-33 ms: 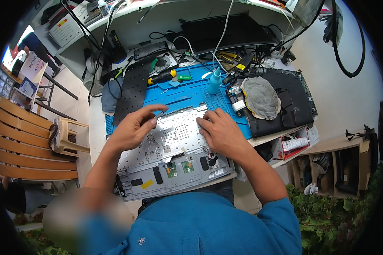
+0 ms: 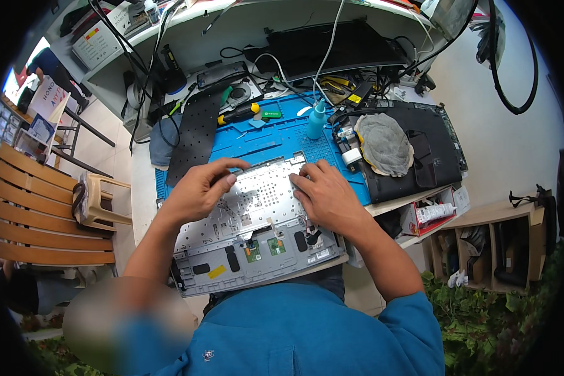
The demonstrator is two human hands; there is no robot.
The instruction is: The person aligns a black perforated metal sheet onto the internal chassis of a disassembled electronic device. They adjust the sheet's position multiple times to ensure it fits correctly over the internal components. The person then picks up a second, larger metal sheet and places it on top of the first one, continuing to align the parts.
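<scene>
A silver laptop chassis (image 2: 263, 194) with its inner side up lies in front of me, its grey palm-rest part (image 2: 232, 266) nearest my body. My left hand (image 2: 197, 188) is over its far left part, thumb and index finger curved toward each other near the far edge. What sits between those fingertips is too small and dark to make out. My right hand (image 2: 329, 195) rests on the chassis's right side, fingers bent but spread, the tips touching the metal. Small green boards (image 2: 276, 246) show in the palm-rest part.
A blue work mat (image 2: 257, 147) lies under the chassis, bearing a light-blue bottle (image 2: 316, 120) and a yellow-black screwdriver (image 2: 239, 113). At the right, a grey round cloth pad (image 2: 384, 145) lies on a black laptop part (image 2: 432, 125). Cables and a dark panel (image 2: 338, 47) fill the back.
My left thumb and index finger have shifted slightly at the far edge; the small dark piece seen between them earlier shows less. My right hand has stayed in place.
</scene>
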